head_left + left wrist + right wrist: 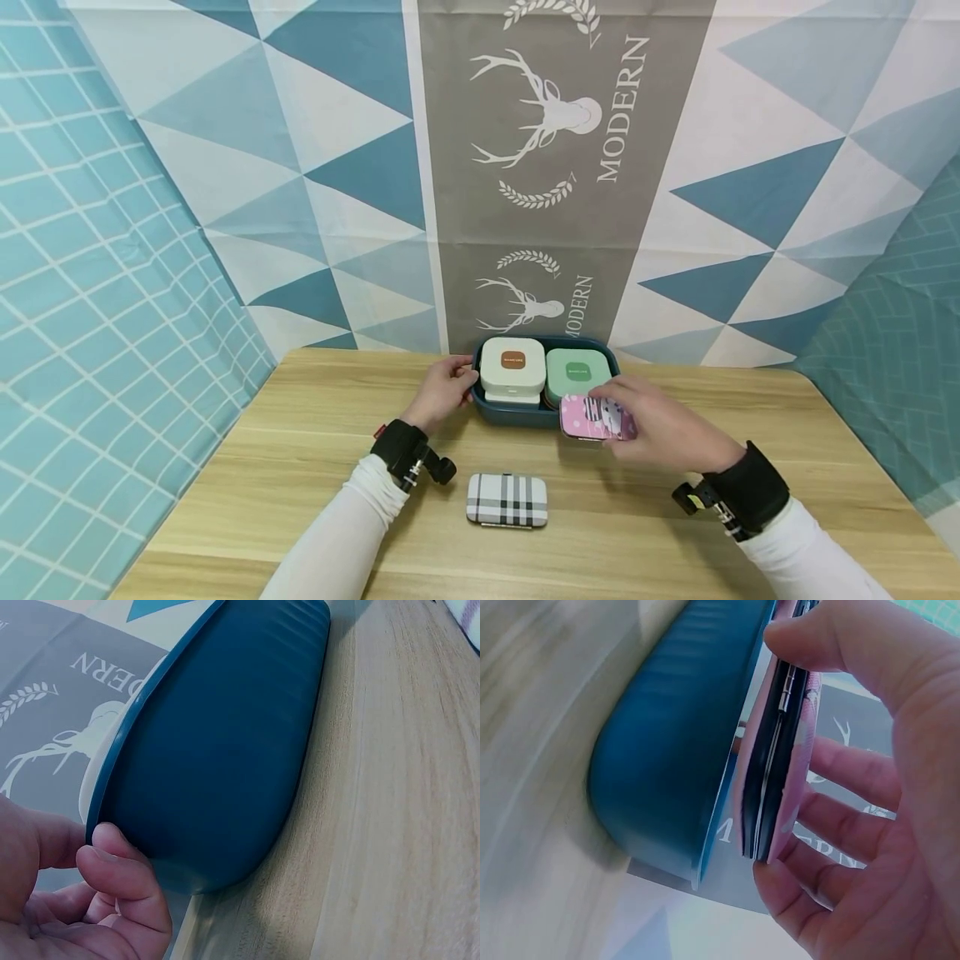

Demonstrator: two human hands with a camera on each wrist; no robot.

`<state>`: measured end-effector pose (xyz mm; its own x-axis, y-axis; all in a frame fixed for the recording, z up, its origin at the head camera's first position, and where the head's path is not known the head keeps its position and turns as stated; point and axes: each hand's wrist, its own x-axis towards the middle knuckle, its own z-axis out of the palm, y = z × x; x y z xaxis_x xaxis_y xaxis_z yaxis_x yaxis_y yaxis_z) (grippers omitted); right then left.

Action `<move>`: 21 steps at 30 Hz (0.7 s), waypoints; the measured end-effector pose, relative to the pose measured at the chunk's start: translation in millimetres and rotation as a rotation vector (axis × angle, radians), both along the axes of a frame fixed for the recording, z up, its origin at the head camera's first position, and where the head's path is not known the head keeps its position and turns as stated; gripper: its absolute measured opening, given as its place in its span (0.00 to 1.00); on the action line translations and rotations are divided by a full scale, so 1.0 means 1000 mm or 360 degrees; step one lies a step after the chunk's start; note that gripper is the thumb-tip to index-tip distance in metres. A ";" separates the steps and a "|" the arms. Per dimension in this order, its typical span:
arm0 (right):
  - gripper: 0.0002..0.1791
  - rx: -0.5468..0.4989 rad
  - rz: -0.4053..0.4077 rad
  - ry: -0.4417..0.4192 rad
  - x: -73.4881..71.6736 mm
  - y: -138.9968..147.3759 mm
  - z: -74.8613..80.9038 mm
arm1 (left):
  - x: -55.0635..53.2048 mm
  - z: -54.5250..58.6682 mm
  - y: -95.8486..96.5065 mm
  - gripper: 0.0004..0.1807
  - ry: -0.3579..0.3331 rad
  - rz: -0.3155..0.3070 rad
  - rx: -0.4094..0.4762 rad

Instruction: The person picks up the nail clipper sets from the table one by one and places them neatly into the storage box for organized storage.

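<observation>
A dark blue storage bin [517, 414] stands near the wall on the table. In it sit a white square box [504, 377] on top of another white box, and a light green square box [570, 387] to the right. My left hand [442, 388] pinches the bin's left rim between thumb and fingers. My right hand [656, 421] holds a pink hinged case [588, 418] with a cartoon print, just above the bin's front right rim. In the right wrist view, the case's dark edge and metal hinge [786, 690] show. The bin's floor is mostly hidden.
A plaid case [507, 501] in white, grey and black lies on the wooden table [600, 542], in front of the bin. Behind the bin hangs a patterned cloth [360, 192] with deer prints. Tiled-pattern cloth covers both sides.
</observation>
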<state>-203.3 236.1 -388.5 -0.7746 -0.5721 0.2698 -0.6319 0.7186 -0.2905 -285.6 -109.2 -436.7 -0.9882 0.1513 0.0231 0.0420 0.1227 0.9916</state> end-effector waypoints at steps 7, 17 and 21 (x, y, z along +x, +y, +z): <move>0.34 0.0000 0.0011 0.0036 -0.015 0.000 0.005 | 0.000 -0.001 0.001 0.23 0.0004 0.0007 0.0003; 0.35 0.0033 -0.0007 0.0072 -0.034 0.001 0.010 | -0.001 -0.002 -0.001 0.23 0.0005 -0.0009 -0.0015; 0.35 0.0027 -0.0018 0.0062 -0.041 0.000 0.013 | -0.001 -0.002 0.000 0.23 0.0013 -0.0013 0.0003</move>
